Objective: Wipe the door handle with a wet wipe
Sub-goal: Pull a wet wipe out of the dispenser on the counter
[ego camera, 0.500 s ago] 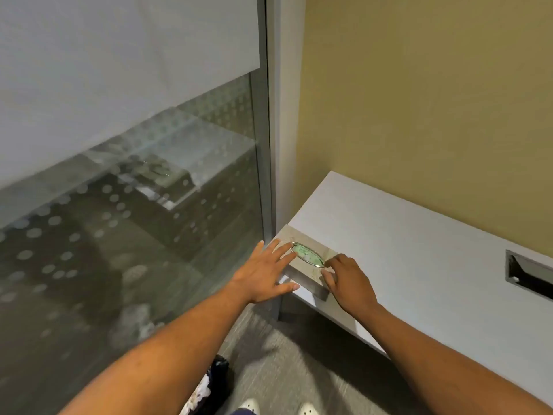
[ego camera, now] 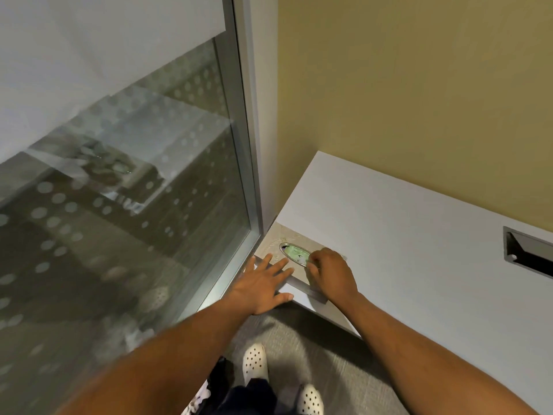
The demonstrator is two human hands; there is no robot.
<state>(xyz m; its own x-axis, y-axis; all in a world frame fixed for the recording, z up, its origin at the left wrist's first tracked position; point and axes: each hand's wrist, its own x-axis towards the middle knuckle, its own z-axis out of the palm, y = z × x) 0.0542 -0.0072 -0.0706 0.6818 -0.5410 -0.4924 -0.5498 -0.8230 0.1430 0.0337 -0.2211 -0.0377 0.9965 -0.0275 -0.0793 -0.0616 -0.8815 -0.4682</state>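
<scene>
A flat beige wet-wipe pack [ego camera: 273,243] lies on the near left corner of a white desk [ego camera: 404,229]. Its oval opening [ego camera: 294,252] shows pale green wipes inside. My left hand [ego camera: 263,287] lies flat on the pack's near left part, fingers spread. My right hand [ego camera: 332,275] is curled at the right end of the opening, and its fingertips are hidden there. I cannot tell whether they pinch a wipe. No door handle is in view.
A glass panel [ego camera: 119,205] with frosted dots in a metal frame [ego camera: 245,175] stands close on the left. A yellow wall [ego camera: 419,100] backs the desk, which has a rectangular cable slot [ego camera: 526,253] at right. My white shoes [ego camera: 254,362] stand on grey carpet below.
My right hand's fingers have curled tighter onto the right end of the opening. My left hand stays flat on the pack. The camera has tilted down, showing my shoes.
</scene>
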